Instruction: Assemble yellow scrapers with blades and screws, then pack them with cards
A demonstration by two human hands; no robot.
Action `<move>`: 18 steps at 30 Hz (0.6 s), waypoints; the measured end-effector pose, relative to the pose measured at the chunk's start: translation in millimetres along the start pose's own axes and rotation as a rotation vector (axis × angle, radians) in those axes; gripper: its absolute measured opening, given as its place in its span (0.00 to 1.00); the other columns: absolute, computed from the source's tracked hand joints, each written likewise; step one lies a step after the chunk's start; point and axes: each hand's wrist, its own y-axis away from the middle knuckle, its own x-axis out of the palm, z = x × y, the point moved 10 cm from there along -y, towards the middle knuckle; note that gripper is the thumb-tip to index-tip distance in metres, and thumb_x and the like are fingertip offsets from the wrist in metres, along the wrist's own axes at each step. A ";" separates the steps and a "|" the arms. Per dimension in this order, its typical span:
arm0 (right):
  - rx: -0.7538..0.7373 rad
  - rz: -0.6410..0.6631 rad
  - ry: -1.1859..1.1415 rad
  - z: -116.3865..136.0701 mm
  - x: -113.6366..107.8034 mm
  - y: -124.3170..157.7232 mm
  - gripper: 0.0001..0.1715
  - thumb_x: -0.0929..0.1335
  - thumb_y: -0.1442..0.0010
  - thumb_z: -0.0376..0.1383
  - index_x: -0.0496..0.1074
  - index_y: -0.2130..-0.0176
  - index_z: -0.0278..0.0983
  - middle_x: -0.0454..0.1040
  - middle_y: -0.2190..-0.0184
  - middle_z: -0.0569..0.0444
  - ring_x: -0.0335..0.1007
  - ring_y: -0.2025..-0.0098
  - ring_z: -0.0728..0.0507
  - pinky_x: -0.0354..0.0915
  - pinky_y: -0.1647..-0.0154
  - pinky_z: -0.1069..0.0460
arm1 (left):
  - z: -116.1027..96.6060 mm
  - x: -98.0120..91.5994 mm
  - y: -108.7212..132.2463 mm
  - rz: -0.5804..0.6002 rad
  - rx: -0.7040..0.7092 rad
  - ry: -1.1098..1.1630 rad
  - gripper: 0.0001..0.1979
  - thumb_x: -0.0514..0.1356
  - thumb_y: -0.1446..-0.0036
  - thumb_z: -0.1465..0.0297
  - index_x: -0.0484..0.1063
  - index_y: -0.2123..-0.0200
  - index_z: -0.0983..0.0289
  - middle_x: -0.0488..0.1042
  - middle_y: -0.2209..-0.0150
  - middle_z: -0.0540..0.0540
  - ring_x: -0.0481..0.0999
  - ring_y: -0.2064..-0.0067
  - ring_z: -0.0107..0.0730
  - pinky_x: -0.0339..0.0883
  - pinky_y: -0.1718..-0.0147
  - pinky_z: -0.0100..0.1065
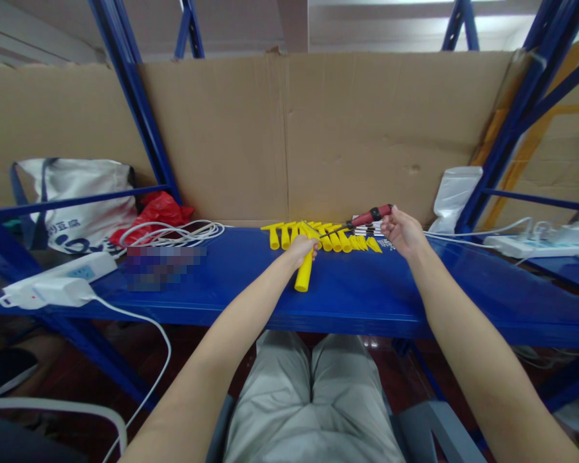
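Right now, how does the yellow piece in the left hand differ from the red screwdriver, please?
Colour: the yellow piece is plain yellow; the red screwdriver has a dark red handle with black parts.
Shape: the yellow piece shows a thick tube; the red screwdriver has a thin shaft.
Hold: the left hand grips the yellow piece; the right hand holds the red screwdriver's rear end.
Both are held.

Workshop, blue rack bench (367,289), cardboard backing (367,128), screwdriver (369,217)

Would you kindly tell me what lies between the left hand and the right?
In the head view, a screwdriver spans the gap, handle toward the right hand, shaft toward the left hand. Yellow pieces show there too.
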 end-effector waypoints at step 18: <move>-0.009 -0.025 0.021 -1.9 -5.9 -2.3 0.15 0.72 0.49 0.43 0.65 0.74 0.38 0.55 0.90 0.64 0.50 0.89 0.54 0.49 0.90 0.58 | 0.2 0.5 0.2 0.003 -0.012 0.002 0.10 0.53 0.46 0.83 0.60 0.75 0.64 0.59 0.87 0.43 0.57 0.87 0.20 0.52 0.84 0.26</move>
